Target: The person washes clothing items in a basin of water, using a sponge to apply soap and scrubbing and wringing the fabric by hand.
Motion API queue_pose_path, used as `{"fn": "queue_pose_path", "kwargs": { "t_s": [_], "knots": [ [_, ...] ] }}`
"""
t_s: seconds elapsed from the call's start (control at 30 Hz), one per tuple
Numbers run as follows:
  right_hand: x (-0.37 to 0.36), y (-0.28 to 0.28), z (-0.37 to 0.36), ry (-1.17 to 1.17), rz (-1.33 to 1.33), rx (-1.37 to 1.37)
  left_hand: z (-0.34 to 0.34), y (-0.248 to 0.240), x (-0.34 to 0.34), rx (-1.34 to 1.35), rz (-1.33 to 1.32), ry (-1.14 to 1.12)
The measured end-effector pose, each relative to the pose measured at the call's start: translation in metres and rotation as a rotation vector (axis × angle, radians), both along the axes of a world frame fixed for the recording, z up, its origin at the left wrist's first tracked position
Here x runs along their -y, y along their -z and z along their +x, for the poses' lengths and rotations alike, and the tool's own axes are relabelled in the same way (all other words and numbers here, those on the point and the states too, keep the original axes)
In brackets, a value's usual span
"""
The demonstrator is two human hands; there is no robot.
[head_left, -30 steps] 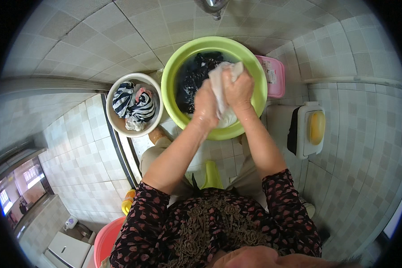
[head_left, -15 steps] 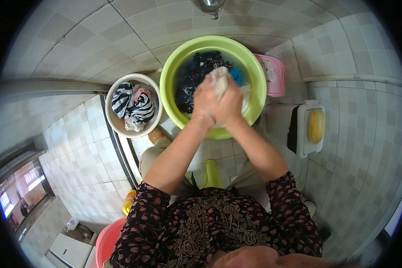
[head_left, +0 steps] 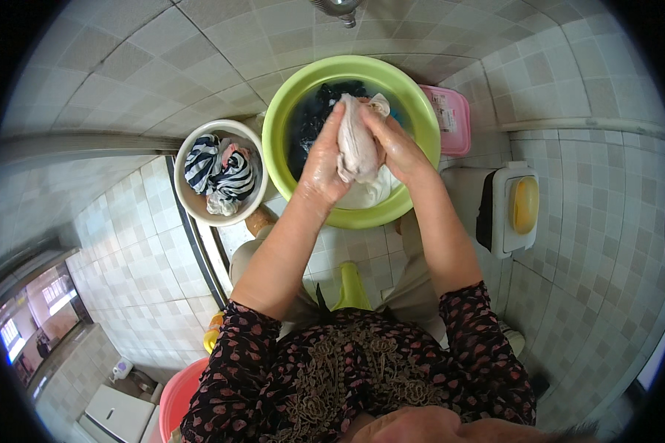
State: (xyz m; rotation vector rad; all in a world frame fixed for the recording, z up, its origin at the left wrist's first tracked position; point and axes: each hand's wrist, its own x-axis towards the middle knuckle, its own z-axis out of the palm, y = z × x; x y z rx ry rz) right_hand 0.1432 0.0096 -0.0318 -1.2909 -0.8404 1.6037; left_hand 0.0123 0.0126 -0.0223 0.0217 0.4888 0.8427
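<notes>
A wet white cloth garment (head_left: 358, 144) is bunched between my two hands, above a large lime-green basin (head_left: 276, 140). My left hand (head_left: 324, 161) grips its left side, and my right hand (head_left: 397, 148) presses on its right side. Below them, dark clothes (head_left: 321, 107) soak in cloudy water. More white cloth (head_left: 369, 193) lies at the basin's near side, under the bundle; whether it joins the held piece I cannot tell. A bit of blue cloth (head_left: 396, 116) shows beside my right hand.
Left of the basin stands a white tub (head_left: 181, 188) with striped clothes (head_left: 236, 173). A pink box (head_left: 457, 122) sits against its right side, near a white bin with a yellow front (head_left: 523, 205). A green stool (head_left: 352, 288) is between my legs; a red basin (head_left: 176, 391) is lower left.
My hands were pressed together around the cloth. They have parted somewhat, and more of the white garment now shows between them, with white cloth hanging toward the near rim.
</notes>
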Motion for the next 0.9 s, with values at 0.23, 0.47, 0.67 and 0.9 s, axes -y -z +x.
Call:
{"fn": "queue_pose_path", "kwargs": {
  "t_s": [0.23, 0.47, 0.67, 0.9],
  "knots": [
    [-0.005, 0.006, 0.01, 0.191, -0.014, -0.062, -0.017, 0.0, -0.012, -0.126, 0.066, -0.084],
    [-0.015, -0.015, 0.037, 0.475, 0.287, -0.099, -0.02, 0.008, -0.016, -0.156, -0.011, -0.11],
    [0.034, -0.037, -0.05, -0.005, 0.991, 0.541, -0.017, 0.043, -0.011, -0.058, -0.046, -0.354],
    [-0.003, 0.0, -0.006, 0.258, 0.651, 1.2, 0.023, -0.016, 0.023, -0.307, -0.204, -0.087]
  ]
}}
